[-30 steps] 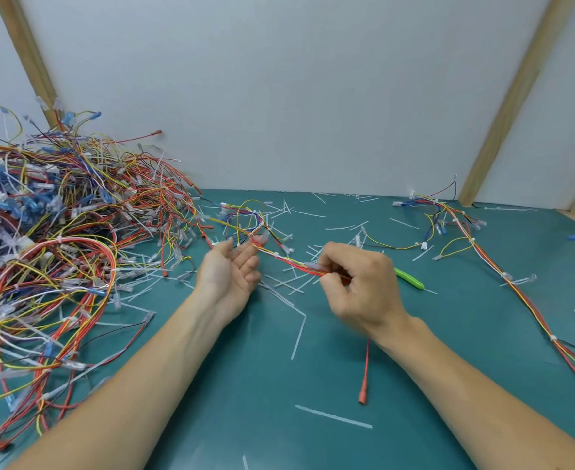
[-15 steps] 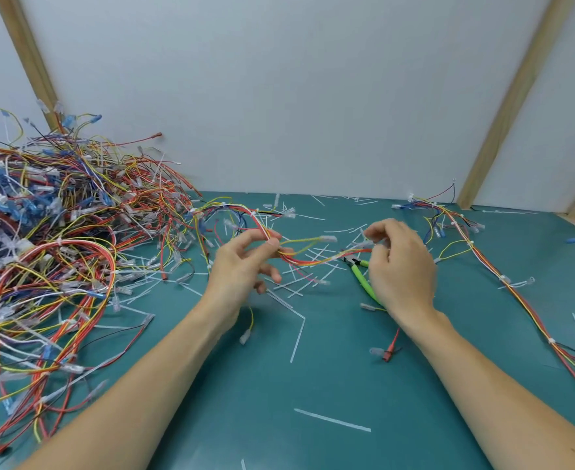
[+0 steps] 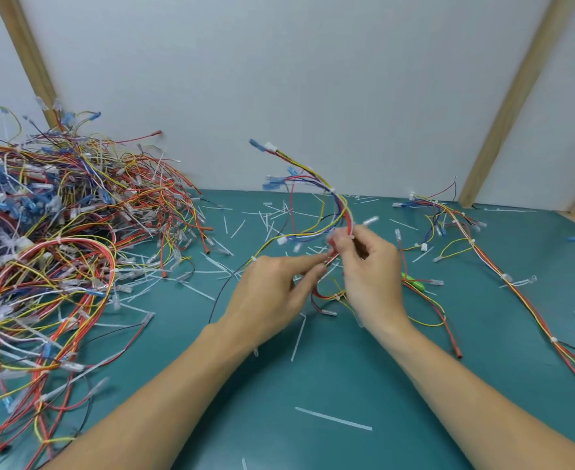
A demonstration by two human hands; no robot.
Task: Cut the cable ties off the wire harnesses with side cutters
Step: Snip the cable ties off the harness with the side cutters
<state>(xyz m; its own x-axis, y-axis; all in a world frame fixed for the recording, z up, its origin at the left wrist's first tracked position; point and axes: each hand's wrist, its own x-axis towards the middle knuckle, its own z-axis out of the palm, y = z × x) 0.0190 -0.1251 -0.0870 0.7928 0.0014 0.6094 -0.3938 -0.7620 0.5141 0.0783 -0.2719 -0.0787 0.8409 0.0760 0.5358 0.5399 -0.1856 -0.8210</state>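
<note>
Harness [image 3: 342,212] is up off the tabletop [image 3: 313,385], pinched from both sides: I see my left hand [image 3: 272,293] pressing its red bundle between thumb and forefinger, my right hand [image 3: 370,273] just beside it with its grip curled round the same wires. Its loose ends arc above the hands. Green side cutters [image 3: 415,283] lie right of the harness, mostly hidden. The big wire pile [image 3: 58,249] sits far left of it.
</note>
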